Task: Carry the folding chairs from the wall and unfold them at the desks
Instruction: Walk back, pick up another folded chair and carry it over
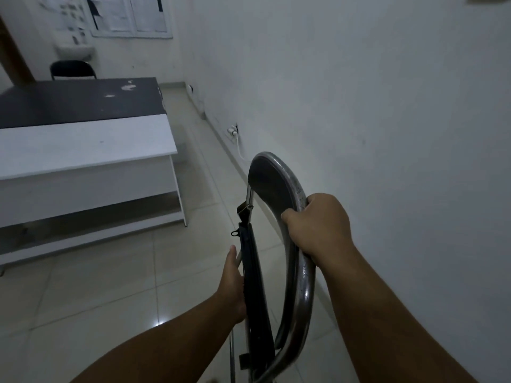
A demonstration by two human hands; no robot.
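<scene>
The folded chair [272, 244] stood at lower centre, its long axis running from the bottom edge up toward the wall. The right hand [318, 225] gripped its curved chrome backrest tube; the left hand [233, 283] clasped the seat's edge.

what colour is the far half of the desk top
Dark grey, scuffed with white marks; the head view shows it.

Folding chair [272, 244]: legs cut off by the bottom edge. Left hand [233, 283]: fingers hidden behind the seat. White desk [83, 150]: left end cut off by the picture's left edge. Far black chair [72, 69]: seat and legs hidden behind the dark desk [77, 102]. Papers on the window [130, 15]: too blurred to read.
</scene>
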